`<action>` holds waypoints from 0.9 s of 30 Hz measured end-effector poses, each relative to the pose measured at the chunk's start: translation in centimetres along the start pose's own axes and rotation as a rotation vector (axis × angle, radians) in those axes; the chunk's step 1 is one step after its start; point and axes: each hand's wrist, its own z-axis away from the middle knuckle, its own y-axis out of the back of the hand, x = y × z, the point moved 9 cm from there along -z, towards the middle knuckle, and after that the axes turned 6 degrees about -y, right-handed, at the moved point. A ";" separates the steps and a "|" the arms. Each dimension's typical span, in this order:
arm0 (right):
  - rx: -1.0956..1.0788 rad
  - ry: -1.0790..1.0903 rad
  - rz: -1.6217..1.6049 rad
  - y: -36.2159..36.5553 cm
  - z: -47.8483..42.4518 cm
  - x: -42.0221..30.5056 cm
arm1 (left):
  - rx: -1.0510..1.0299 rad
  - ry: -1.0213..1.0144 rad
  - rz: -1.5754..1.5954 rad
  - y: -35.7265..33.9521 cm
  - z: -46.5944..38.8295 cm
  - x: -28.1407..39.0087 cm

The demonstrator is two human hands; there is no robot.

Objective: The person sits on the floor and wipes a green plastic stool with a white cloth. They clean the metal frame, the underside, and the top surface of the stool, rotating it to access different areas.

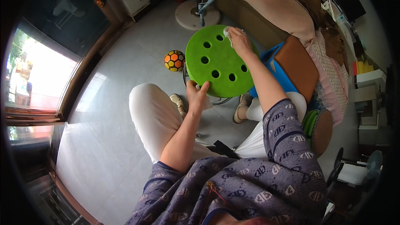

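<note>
Before me is a round green plastic stool (223,59), its seat pierced by several dark holes and its thin metal legs partly hidden below. My left hand (197,93) grips the near-left rim, thumb on the edge, with a bit of white tissue or cloth showing by the fingers. At the far right of the seat, my right hand (239,40) presses a crumpled white wipe (227,32) onto the green surface. The right hand and forearm cover part of the seat.
A small orange and yellow ball (174,60) lies left of the stool. Beyond stands a round white pedestal base (184,15). To the right are a blue box with a brown lid (297,64), a green stool with a brown top (322,132) and a covered sofa or bed (265,3).
</note>
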 end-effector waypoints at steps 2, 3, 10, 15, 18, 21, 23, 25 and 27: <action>0.007 -0.042 0.027 -0.3 0.3 1.6 | -0.013 0.009 0.032 -0.6 0.1 0.1; -0.055 -0.087 -0.023 -0.9 0.5 -0.2 | 0.025 0.024 0.038 0.2 0.0 -0.6; -0.122 0.118 -0.221 3.3 11.1 -10.1 | 0.055 0.029 0.057 0.5 0.2 -0.5; -0.089 0.198 0.062 3.1 8.5 -6.7 | 0.028 -0.001 0.047 0.5 0.2 0.1; -0.191 -0.157 0.113 1.3 3.8 0.6 | 0.028 -0.019 0.020 0.9 -0.1 -0.6; -0.014 -0.190 -0.062 1.3 3.3 5.6 | 0.020 -0.017 0.042 0.0 -0.2 -0.9; -0.016 -0.248 -0.061 1.0 3.5 6.0 | 0.043 0.013 0.104 -0.1 -0.1 -1.4; 0.016 -0.288 -0.088 1.0 4.3 6.1 | 0.032 0.010 0.062 0.0 -0.2 -1.7; 0.085 -0.311 -0.132 1.6 5.7 6.3 | 0.028 0.009 0.037 0.2 -0.2 -1.7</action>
